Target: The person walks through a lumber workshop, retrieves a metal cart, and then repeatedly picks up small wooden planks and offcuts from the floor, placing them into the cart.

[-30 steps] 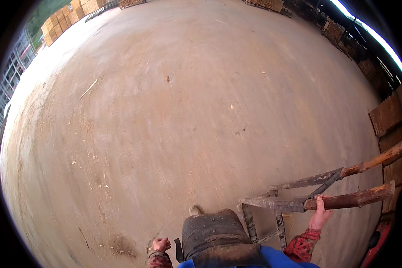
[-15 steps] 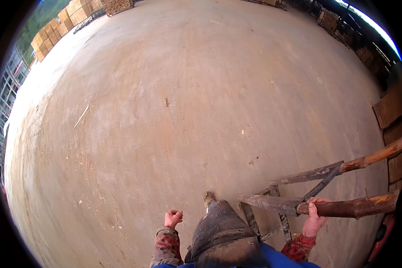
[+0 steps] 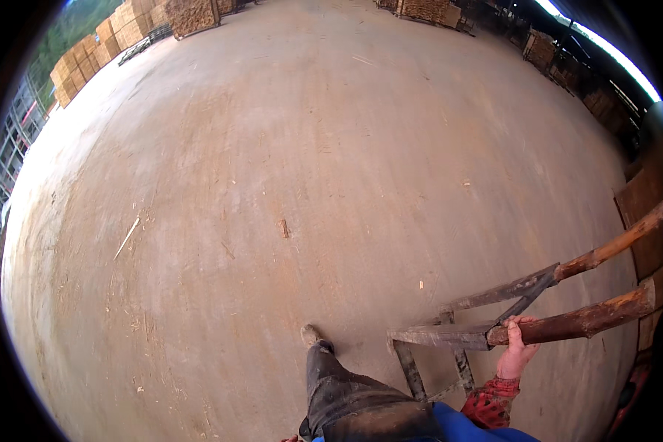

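My right hand (image 3: 518, 351) is wrapped round the near wooden pole (image 3: 586, 321), just beside the worn metal bracket where it joins a dark metal frame (image 3: 449, 336). A second wooden pole (image 3: 608, 247) runs roughly parallel on the far side, with a slanting bar (image 3: 527, 298) between the two. Legs of the frame reach down toward the concrete floor. The poles run out to the right, and what they lead to is not clear. Only a sliver of my left hand (image 3: 291, 439) shows at the lower edge, its fingers hidden.
My booted foot (image 3: 311, 336) is stepping forward on the concrete floor (image 3: 272, 162). A wood splinter (image 3: 127, 237) and small scraps are scattered about. Stacked timber (image 3: 191, 16) stands far left and far ahead. Brown boards (image 3: 639, 193) line the right side.
My left hand has swung back and down, almost out of view. A foot has come forward. Floor scraps sit lower in view, while my right hand keeps its grip on the pole.
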`<state>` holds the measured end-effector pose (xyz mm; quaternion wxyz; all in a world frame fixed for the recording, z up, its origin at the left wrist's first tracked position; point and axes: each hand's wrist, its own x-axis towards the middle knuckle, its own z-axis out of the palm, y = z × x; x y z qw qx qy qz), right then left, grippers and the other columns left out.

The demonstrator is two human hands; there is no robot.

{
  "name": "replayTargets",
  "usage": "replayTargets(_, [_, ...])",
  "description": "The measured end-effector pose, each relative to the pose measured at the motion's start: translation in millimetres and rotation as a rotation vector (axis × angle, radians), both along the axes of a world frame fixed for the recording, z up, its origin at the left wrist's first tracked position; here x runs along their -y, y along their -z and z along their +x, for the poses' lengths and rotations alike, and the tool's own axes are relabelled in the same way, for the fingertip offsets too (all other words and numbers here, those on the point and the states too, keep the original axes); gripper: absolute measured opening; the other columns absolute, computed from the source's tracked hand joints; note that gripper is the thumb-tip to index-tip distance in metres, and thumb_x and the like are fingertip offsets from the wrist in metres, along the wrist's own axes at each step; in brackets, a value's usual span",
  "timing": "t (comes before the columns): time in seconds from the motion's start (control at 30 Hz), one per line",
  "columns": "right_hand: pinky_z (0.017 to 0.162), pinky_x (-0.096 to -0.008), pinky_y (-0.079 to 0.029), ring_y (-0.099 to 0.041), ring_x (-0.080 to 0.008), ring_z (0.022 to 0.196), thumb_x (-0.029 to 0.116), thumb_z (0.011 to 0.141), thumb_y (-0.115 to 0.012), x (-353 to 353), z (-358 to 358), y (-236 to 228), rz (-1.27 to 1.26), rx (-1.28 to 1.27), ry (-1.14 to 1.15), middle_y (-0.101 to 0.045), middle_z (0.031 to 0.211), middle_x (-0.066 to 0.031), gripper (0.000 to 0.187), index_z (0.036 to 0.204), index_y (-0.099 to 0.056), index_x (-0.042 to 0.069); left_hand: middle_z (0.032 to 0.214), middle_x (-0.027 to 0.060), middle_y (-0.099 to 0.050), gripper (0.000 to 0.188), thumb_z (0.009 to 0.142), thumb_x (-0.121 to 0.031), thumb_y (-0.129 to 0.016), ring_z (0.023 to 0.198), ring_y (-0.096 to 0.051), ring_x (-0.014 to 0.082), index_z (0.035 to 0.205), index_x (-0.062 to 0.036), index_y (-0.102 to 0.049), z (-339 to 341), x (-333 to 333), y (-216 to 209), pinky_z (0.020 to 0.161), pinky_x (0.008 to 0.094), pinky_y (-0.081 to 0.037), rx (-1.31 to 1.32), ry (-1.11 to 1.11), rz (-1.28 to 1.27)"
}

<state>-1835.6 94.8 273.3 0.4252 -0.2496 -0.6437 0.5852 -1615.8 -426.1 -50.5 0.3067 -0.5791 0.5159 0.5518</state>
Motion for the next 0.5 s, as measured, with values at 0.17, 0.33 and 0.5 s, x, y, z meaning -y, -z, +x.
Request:
replayTargets(0.17, [0.084,-0.0348,-0.046,-0.055,-0.0183,0.084,0.001,0.078,-0.064,31.7,-162.2,12.4,-0.027,0.017,-0.011,-0.053,0.087,-0.0059,0.028,0.099,-0.047,0.005,0.072,0.0154,-0.064,0.025,0.079,-0.01,-0.066,0.06,-0.064,0.0243,0.089,0.0103,-0.057,-242.7,50.2,9.8,0.053,0.0385,-0.058,-0.098,0.03,-0.006])
replayTargets(0.33, [0.083,-0.0358,-0.047,-0.055,-0.0181,0.086,-0.001,0.077,-0.066,38.6,-332.4,1.3,-0.008,0.03,-0.038,-0.053,0.088,-0.0046,0.032,0.1,-0.045,0.007,0.073,0.0137,-0.062,0.021,0.082,-0.011,-0.064,0.063,-0.063,0.0237,0.087,0.0076,-0.056,-553.5,57.5,-22.7,0.055,0.0368,-0.057,-0.311,0.211,-0.037])
replayTargets(0.5, [0.08,-0.0342,-0.049,-0.055,-0.0179,0.086,-0.002,0.076,-0.065,6.0,-473.4,16.4,-0.042,-0.023,-0.05,-0.053,0.087,-0.0042,0.032,0.099,-0.045,0.007,0.073,0.0111,-0.064,0.025,0.081,-0.017,-0.066,0.062,-0.063,0.0176,0.087,0.0066,-0.06,-784.8,-4.0,-23.3,0.053,0.0307,-0.055,-0.579,0.309,-0.071])
